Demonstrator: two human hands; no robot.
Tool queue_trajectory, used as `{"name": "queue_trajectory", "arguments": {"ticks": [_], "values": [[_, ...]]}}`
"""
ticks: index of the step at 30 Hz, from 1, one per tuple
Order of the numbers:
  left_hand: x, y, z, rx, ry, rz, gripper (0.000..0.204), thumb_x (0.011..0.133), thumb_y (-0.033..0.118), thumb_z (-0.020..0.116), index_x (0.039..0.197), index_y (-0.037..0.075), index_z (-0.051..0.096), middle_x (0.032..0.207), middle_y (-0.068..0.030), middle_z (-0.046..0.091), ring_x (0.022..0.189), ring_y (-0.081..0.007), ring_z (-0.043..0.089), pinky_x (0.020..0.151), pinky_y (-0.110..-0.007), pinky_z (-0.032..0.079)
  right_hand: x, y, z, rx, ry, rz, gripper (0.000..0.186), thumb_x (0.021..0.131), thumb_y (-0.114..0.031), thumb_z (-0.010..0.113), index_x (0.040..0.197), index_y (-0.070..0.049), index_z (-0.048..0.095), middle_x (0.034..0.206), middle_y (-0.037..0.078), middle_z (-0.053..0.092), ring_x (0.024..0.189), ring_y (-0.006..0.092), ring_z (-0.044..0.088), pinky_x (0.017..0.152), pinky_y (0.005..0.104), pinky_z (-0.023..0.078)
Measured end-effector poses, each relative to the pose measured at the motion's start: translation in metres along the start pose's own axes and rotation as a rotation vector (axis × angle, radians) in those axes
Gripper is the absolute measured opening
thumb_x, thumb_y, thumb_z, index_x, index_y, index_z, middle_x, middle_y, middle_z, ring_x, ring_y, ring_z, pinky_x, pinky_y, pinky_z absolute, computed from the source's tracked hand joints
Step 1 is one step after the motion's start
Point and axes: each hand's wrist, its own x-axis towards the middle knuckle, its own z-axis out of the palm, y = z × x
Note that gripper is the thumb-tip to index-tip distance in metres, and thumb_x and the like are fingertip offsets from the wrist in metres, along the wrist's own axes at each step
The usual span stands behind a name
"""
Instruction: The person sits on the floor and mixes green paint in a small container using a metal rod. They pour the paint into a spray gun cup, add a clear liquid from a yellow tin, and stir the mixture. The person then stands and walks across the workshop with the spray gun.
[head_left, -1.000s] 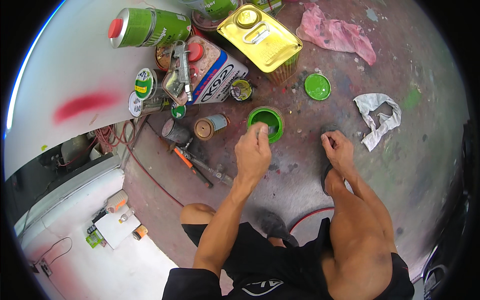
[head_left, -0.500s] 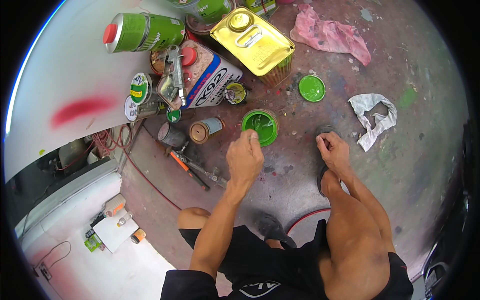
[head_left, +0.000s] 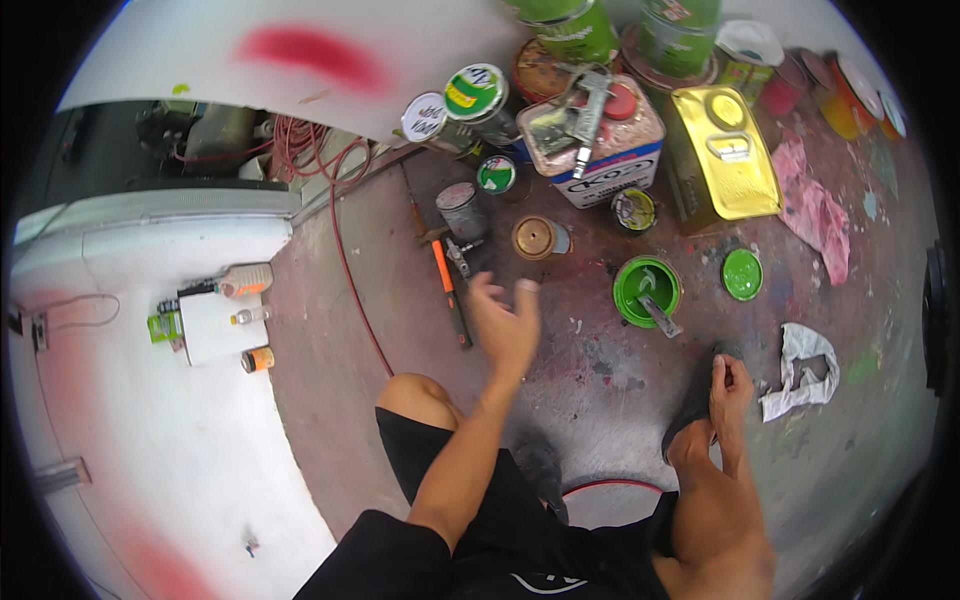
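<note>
My left hand [head_left: 503, 325] is open in the air, thumb and fingers apart and holding nothing, near an orange-handled hammer [head_left: 444, 265] and a metal spray gun [head_left: 458, 258] on the floor. To its right stands an uncapped can of green paint [head_left: 619, 297], with a paint-smeared stirring stick [head_left: 657, 313] leaning over its rim. The can's green lid [head_left: 742, 275] lies flat beside it. My right hand [head_left: 733, 383] hangs beside my right leg above the shoe, fingers curled toward the thumb, with nothing visible in them.
Behind the open can stand a yellow-topped tin [head_left: 735, 150], a solvent can [head_left: 640, 150] bearing a blow gun [head_left: 592, 115], and several paint cans. A small brown-lidded can [head_left: 533, 238] stands ahead. Rags [head_left: 805, 385] lie at right; a red hose [head_left: 350, 270] crosses the floor at left.
My left hand has left the green paint can, moved toward the hammer and spread its fingers. The stirring stick now rests in the can. The view has turned left.
</note>
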Motion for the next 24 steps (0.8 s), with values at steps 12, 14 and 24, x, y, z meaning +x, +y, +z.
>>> {"name": "queue_trajectory", "arguments": {"ticks": [12, 14, 24], "values": [[0.054, -0.071, -0.014, -0.539, 0.03, -0.491, 0.053, 0.101, 0.0, 0.062, 0.152, 0.01, 0.052, 0.129, -0.0079, 0.069, 0.07, -0.0151, 0.061, 0.062, -0.031, 0.055, 0.062, -0.187, -0.042, 0.068, -0.015, -0.691, 0.029, 0.109, -0.005, 0.068, 0.137, -0.001, 0.073, 0.106, 0.007, 0.073, 0.082, 0.0151, 0.065, 0.072, 0.0283, 0.051], [0.009, -0.033, -0.037, -0.591, -0.026, -0.473, 0.053, 0.102, 0.001, 0.063, 0.152, 0.01, 0.052, 0.128, -0.0052, 0.068, 0.073, -0.0135, 0.061, 0.061, -0.03, 0.054, 0.067, -0.255, -0.038, -0.017, -0.203, -0.833, 0.041, 0.095, -0.006, 0.083, 0.134, -0.002, 0.074, 0.114, 0.016, 0.08, 0.093, 0.0318, 0.076, 0.082, 0.04, 0.06], [-0.103, -0.024, -0.071, -0.254, -0.275, 0.298, 0.055, 0.101, 0.004, 0.074, 0.152, -0.001, 0.055, 0.12, -0.0153, 0.071, 0.097, -0.0242, 0.072, 0.087, -0.039, 0.059, 0.039, -0.317, 0.059, -0.055, -0.485, -0.834, 0.102, 0.078, -0.056, 0.098, 0.151, 0.002, 0.059, 0.146, 0.026, 0.064, 0.132, 0.0444, 0.066, 0.11, 0.0521, 0.057]]}}
